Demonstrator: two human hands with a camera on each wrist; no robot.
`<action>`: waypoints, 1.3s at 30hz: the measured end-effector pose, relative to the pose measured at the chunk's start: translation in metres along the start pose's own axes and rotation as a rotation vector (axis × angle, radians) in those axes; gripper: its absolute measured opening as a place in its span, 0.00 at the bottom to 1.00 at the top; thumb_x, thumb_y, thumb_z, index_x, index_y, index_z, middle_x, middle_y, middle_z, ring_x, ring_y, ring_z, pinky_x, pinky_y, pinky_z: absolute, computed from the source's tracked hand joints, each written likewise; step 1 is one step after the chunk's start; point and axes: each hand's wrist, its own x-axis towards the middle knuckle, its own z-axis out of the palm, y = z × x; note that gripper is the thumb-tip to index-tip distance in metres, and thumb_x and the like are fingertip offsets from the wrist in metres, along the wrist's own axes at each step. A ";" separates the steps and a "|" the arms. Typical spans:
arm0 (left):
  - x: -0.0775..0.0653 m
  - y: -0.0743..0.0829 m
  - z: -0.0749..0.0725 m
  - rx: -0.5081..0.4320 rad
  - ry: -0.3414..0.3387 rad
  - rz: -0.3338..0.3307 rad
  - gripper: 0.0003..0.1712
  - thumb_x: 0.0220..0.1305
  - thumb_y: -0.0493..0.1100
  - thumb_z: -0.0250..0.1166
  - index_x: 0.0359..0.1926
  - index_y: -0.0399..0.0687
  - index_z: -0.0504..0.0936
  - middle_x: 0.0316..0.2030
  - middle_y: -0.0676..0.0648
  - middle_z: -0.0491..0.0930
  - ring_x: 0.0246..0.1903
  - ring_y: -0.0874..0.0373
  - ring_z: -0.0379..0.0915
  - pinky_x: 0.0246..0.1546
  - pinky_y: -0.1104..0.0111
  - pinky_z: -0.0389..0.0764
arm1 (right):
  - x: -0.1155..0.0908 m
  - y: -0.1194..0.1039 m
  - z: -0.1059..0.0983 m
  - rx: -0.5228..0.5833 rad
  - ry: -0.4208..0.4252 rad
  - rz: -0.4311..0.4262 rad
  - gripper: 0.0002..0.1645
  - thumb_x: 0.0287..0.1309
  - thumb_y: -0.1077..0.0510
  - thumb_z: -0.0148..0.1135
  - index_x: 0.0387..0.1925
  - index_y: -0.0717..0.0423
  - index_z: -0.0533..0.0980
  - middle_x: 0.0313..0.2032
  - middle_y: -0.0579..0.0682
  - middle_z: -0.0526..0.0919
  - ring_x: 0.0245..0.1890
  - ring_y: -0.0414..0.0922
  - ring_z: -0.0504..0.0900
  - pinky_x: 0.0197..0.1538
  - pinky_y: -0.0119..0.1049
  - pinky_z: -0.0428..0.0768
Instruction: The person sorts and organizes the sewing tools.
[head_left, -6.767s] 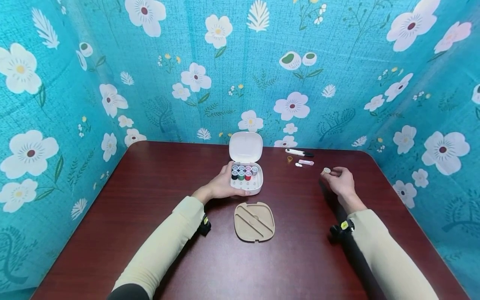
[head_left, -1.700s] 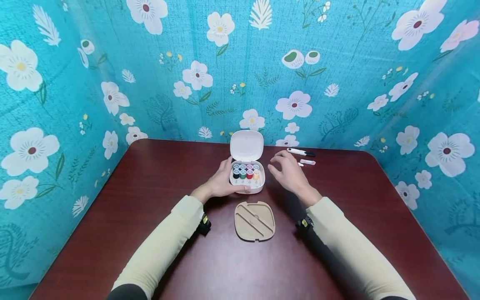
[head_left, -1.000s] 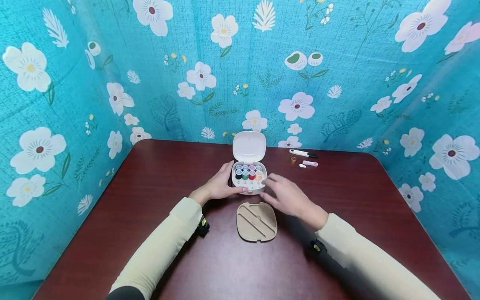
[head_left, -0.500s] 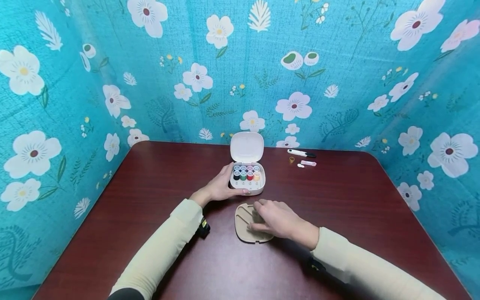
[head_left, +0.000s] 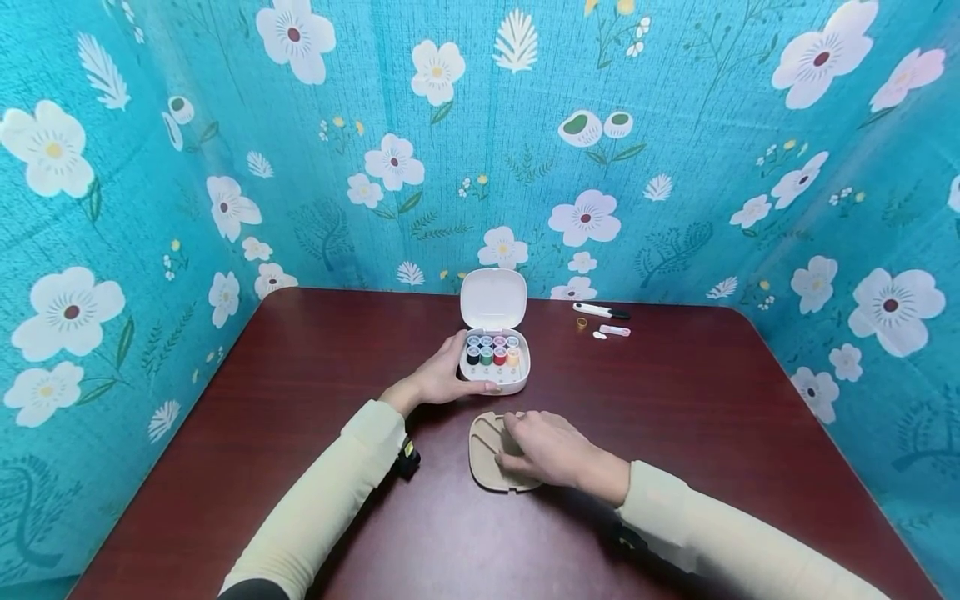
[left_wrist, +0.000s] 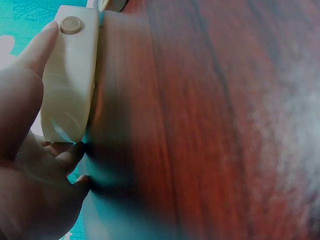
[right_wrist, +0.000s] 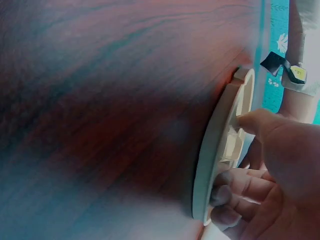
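Note:
A white sewing box (head_left: 512,387) stands with its lid (head_left: 493,300) raised, holding two rows of thread spools (head_left: 500,357). My left hand (head_left: 437,377) grips its left side, thumb along the front wall; the left wrist view shows the thumb beside the box's round button (left_wrist: 71,25). Nearer to me, a beige divided tray (head_left: 483,468) lies on the table. Over its right half is my right hand (head_left: 551,450). In the right wrist view, the thumb touches inside the tray (right_wrist: 205,165) and the curled fingers are at its edge. The fingers partly hide that edge.
At the back right of the dark red table (head_left: 675,400) lie a white and black seam ripper-like tool (head_left: 600,311), a gold thimble-like ring (head_left: 581,323), a small white piece (head_left: 599,335) and a pink-and-white case (head_left: 615,331). Floral cloth (head_left: 300,200) hangs behind the table.
My right hand, earlier holding a spool at the right, has come past the box to the tray. A peach spool now sits in the box's front row. My left hand has stayed on the box.

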 end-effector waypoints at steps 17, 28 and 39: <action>0.002 -0.006 0.000 0.035 -0.012 -0.017 0.65 0.59 0.55 0.75 0.80 0.36 0.41 0.75 0.33 0.53 0.74 0.44 0.54 0.72 0.55 0.61 | 0.015 0.020 -0.057 0.079 0.190 0.032 0.13 0.51 0.45 0.68 0.26 0.48 0.76 0.16 0.36 0.70 0.16 0.34 0.67 0.19 0.31 0.67; 0.001 -0.004 -0.003 0.021 -0.014 0.033 0.66 0.58 0.55 0.77 0.80 0.35 0.43 0.74 0.32 0.55 0.73 0.43 0.56 0.71 0.53 0.63 | 0.061 0.048 -0.076 -0.030 0.298 0.070 0.14 0.53 0.49 0.67 0.27 0.52 0.73 0.19 0.42 0.71 0.17 0.40 0.68 0.19 0.36 0.66; 0.001 -0.005 -0.001 0.002 0.010 0.020 0.63 0.54 0.61 0.78 0.78 0.45 0.49 0.69 0.38 0.61 0.69 0.49 0.61 0.68 0.56 0.66 | 0.100 0.068 -0.058 -0.034 0.256 0.051 0.15 0.56 0.48 0.66 0.28 0.52 0.72 0.18 0.42 0.71 0.19 0.42 0.70 0.22 0.39 0.69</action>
